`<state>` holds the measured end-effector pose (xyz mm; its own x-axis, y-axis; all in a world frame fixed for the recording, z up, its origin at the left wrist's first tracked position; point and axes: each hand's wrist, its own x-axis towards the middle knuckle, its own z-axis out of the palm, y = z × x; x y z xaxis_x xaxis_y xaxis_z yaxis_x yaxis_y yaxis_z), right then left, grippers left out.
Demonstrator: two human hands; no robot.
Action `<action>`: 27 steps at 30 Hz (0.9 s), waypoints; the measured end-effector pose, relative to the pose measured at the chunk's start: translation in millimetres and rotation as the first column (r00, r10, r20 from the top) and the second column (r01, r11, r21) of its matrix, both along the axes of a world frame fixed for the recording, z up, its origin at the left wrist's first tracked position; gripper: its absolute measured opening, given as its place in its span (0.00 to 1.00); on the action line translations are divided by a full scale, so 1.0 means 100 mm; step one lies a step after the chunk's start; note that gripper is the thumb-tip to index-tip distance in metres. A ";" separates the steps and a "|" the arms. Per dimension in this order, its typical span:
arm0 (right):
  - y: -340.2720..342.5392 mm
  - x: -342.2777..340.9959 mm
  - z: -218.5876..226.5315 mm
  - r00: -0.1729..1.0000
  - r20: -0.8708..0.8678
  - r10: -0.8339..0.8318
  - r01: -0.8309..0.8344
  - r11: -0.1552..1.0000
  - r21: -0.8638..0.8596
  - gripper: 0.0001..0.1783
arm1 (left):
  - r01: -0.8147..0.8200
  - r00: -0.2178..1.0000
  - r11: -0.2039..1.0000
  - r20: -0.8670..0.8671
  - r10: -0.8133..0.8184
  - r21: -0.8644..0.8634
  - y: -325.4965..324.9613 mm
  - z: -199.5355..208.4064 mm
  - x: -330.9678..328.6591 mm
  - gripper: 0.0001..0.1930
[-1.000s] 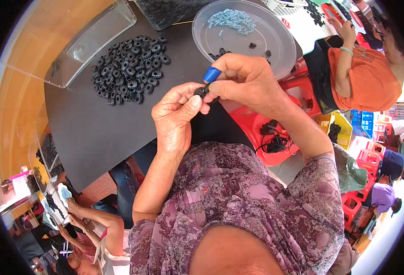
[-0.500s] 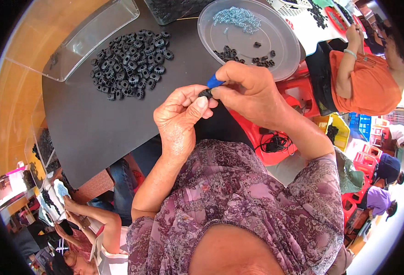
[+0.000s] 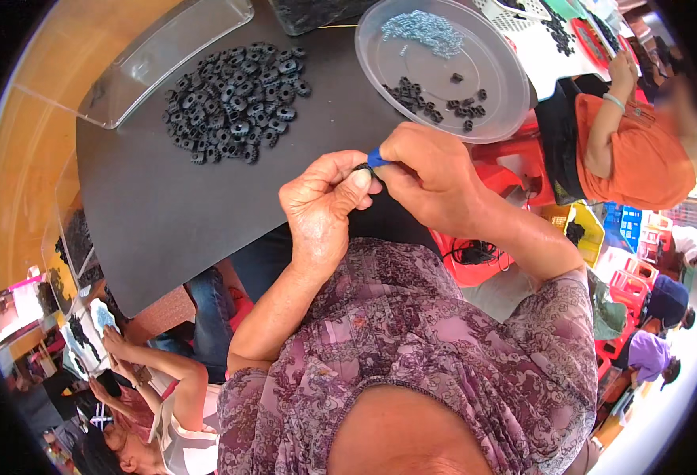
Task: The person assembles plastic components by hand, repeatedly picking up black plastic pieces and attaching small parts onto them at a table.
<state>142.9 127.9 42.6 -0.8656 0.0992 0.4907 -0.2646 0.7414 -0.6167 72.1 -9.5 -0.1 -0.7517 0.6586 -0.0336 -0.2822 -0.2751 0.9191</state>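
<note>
Above the table's near edge, my left hand (image 3: pixel 321 202) pinches a small black plastic part (image 3: pixel 362 167) between thumb and fingers. My right hand (image 3: pixel 431 170) is closed and meets it there, with a blue finger cover (image 3: pixel 376 157) on one finger close against the part. Its thumb tip is hidden, so what it grips does not show. A heap of small black plastic parts with holes (image 3: pixel 233 103) lies on the dark table (image 3: pixel 166 218). Right of it stands a round clear tray (image 3: pixel 500 87), holding small pale blue coil springs (image 3: pixel 423 33) and smaller black pieces (image 3: pixel 413 96).
A clear plastic bin (image 3: pixel 182 51) stands at the far left, and a dark container (image 3: pixel 317 16) at the back. Red stools (image 3: pixel 514 170) and a yellow crate (image 3: pixel 588 229) are on the right. Other people sit nearby, one in an orange shirt (image 3: pixel 633 158).
My right hand has rolled over, hiding its thumb, and the blue-covered finger now lies lower against the part. The whole view has shifted slightly. My left hand keeps its pinch.
</note>
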 end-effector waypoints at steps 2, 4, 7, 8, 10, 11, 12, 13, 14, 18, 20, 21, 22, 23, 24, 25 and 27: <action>-0.01 0.01 0.02 1.000 -0.013 0.023 -0.022 0.999 0.033 0.06 | 0.038 0.999 0.999 0.039 -0.038 0.006 -0.01 -0.03 -0.01 0.11; -0.02 0.02 0.04 1.000 -0.003 0.016 -0.016 0.997 0.077 0.04 | 0.039 0.999 0.999 0.037 -0.039 0.001 -0.03 -0.02 -0.02 0.11; -0.01 0.02 0.10 0.994 0.108 -0.001 0.006 0.999 -0.051 0.02 | 0.054 0.998 0.999 0.034 -0.054 0.007 -0.04 -0.01 -0.05 0.11; -0.01 0.03 0.12 0.979 0.202 -0.014 0.044 0.988 -0.145 0.02 | 0.045 0.998 0.999 0.033 -0.045 0.011 -0.04 0.01 -0.06 0.10; 0.00 0.01 0.14 0.938 0.342 0.062 0.113 0.877 -0.467 0.04 | 0.047 0.999 0.998 0.011 -0.048 0.030 -0.05 0.04 -0.09 0.10; 0.02 -0.01 0.13 0.927 0.358 0.106 0.121 0.821 -0.558 0.05 | 0.050 0.999 0.998 0.009 -0.050 0.028 -0.06 0.06 -0.10 0.09; 0.03 -0.03 0.18 0.911 0.387 0.141 0.139 0.780 -0.610 0.05 | 0.053 0.999 0.998 0.007 -0.053 0.026 -0.07 0.06 -0.10 0.09; 0.05 -0.03 0.20 0.910 0.393 0.133 0.148 0.781 -0.607 0.05 | 0.064 0.998 0.998 -0.017 -0.064 0.026 -0.08 0.06 -0.12 0.09; 0.06 -0.03 0.22 0.891 0.412 0.193 0.161 0.713 -0.683 0.05 | 0.071 0.997 0.997 -0.012 -0.071 0.030 -0.07 0.06 -0.11 0.09; 0.12 -0.04 0.21 0.855 0.434 0.286 0.183 0.616 -0.766 0.06 | 0.081 0.996 0.997 -0.021 -0.081 0.007 -0.09 0.11 -0.10 0.09; 0.15 -0.04 0.21 0.843 0.435 0.317 0.178 0.598 -0.781 0.06 | 0.089 0.996 0.996 -0.027 -0.089 0.003 -0.10 0.11 -0.10 0.09; 0.16 -0.04 0.20 0.833 0.435 0.341 0.174 0.585 -0.792 0.07 | 0.091 0.995 0.996 -0.026 -0.091 -0.002 -0.11 0.11 -0.09 0.09; 0.17 -0.05 0.20 0.823 0.435 0.366 0.170 0.572 -0.803 0.07 | 0.093 0.995 0.996 -0.025 -0.093 -0.006 -0.12 0.11 -0.09 0.09; 0.17 -0.04 0.20 0.822 0.436 0.367 0.170 0.572 -0.802 0.07 | 0.091 0.996 0.996 -0.024 -0.092 -0.006 -0.11 0.12 -0.08 0.09; 0.16 -0.04 0.19 0.821 0.452 0.348 0.171 0.606 -0.777 0.06 | 0.064 0.998 0.998 0.006 -0.064 -0.004 -0.10 0.12 -0.07 0.10; 0.15 -0.03 0.20 0.822 0.467 0.327 0.172 0.640 -0.749 0.06 | 0.037 0.999 0.999 0.035 -0.037 -0.003 -0.09 0.13 -0.06 0.11; 0.10 0.00 0.10 0.866 0.431 0.253 0.124 0.727 -0.676 0.05 | 0.035 0.999 0.999 0.007 -0.035 -0.005 -0.09 0.09 -0.06 0.10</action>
<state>142.5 137.5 52.6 -0.9750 0.1665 -0.1471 0.1617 0.0777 -0.9838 66.0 -18.7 9.0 -0.7278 0.6845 -0.0419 -0.2976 -0.2601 0.9186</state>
